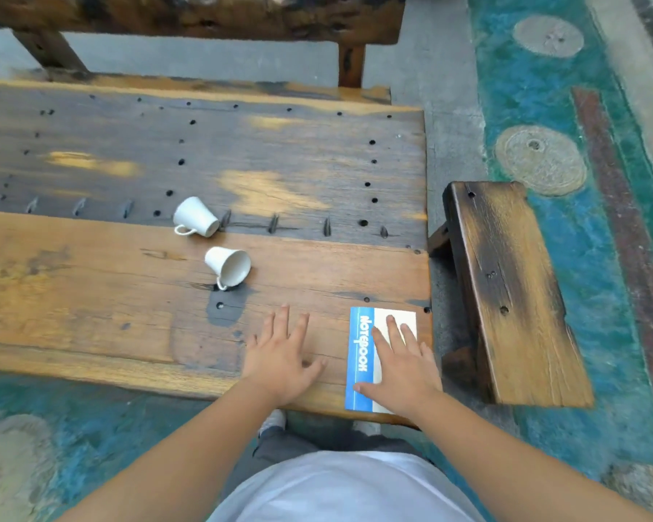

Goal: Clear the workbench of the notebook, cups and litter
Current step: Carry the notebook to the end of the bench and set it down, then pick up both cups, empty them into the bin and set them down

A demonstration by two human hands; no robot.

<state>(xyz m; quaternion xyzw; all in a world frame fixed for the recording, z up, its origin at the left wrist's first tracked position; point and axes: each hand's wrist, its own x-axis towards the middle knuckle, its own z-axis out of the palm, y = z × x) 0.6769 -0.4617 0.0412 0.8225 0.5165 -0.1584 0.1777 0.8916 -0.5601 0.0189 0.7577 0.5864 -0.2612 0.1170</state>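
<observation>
Your right hand (402, 365) lies flat, fingers spread, on the notebook (360, 356) at the workbench's (91, 295) near corner, your left hand (281, 356) open-palmed beside it, two tipped white cups (227, 266) beyond your left fingertips.

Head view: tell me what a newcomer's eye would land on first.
The blue and white notebook at the near right corner of the workbench, with the right hand flat on it, fingers spread. The left hand lies flat on bare wood beside it. Further in, two white cups lie tipped on their sides, apart.
</observation>
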